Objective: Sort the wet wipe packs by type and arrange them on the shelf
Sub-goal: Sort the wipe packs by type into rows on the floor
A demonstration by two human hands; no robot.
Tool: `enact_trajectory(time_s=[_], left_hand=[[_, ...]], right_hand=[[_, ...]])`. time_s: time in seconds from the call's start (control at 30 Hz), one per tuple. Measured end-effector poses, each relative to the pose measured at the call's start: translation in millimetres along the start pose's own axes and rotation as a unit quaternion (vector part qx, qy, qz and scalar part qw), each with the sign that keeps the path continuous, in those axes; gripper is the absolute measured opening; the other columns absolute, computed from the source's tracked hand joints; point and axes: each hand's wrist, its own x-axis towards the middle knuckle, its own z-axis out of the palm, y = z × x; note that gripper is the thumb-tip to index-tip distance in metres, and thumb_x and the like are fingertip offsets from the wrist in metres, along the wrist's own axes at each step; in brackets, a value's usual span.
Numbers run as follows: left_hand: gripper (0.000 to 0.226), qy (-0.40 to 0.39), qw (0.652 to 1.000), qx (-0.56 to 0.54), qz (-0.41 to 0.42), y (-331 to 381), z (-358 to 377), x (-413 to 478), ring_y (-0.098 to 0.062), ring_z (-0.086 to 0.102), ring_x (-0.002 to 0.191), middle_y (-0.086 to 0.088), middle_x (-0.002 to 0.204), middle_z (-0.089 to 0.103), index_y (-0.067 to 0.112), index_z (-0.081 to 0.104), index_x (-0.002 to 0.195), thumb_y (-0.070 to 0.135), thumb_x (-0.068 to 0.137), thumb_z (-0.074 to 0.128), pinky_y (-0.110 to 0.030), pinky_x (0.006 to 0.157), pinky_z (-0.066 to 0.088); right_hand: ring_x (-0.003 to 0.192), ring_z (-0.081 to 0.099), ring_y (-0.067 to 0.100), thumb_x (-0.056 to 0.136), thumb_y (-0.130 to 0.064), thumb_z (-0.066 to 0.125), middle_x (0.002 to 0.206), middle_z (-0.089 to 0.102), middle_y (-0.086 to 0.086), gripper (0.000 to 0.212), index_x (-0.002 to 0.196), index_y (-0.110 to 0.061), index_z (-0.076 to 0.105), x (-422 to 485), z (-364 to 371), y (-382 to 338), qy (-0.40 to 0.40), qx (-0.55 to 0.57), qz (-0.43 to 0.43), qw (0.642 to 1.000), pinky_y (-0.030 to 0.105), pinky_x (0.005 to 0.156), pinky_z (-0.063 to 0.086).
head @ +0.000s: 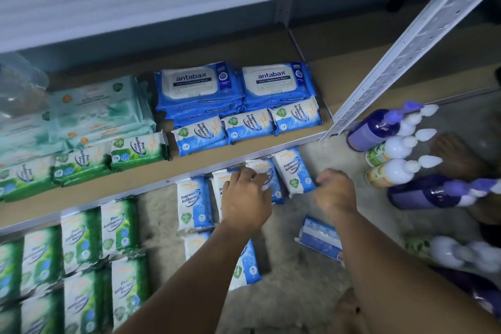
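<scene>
On the brown shelf board [244,141] lie two stacks of blue antabax packs [200,87], three small blue fragrance-free packs [248,123] in a row, pale green packs [100,106] and green pine packs [138,148]. Several blue fragrance-free packs [193,203] lie on the carpet in front of the shelf. My left hand [245,198] lies on top of two of them, fingers curled over a pack [264,171]. My right hand [334,190] hovers beside the rightmost floor pack [294,169], fingers loosely curled, holding nothing I can see. Another blue pack [320,238] lies under my right forearm.
Several green pine packs [81,241] cover the floor at lower left. Pump bottles [393,149] in purple and white lie at the right by a bare foot [458,157]. A white perforated shelf post [406,43] slants at upper right. A clear plastic bag [19,84] sits at far left.
</scene>
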Motion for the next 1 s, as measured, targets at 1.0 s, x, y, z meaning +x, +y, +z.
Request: enact_trajectory(time_s=[1.0], left_hand=[[0.07,-0.16,0.93,-0.003,-0.331,-152.5,-41.0,-313.4,-0.03,0.047,0.121,-0.007,0.129,0.051,0.017,0.053,0.133,0.053,0.072,0.051,-0.041,0.096,0.044]], right_hand=[[0.082,0.065,0.02,0.077,-0.016,0.049,0.093,0.067,0.002,0.036,0.11,-0.015,0.062,-265.6,75.4,24.9,-0.259,0.011,0.123,0.958,0.027,0.071,0.054]])
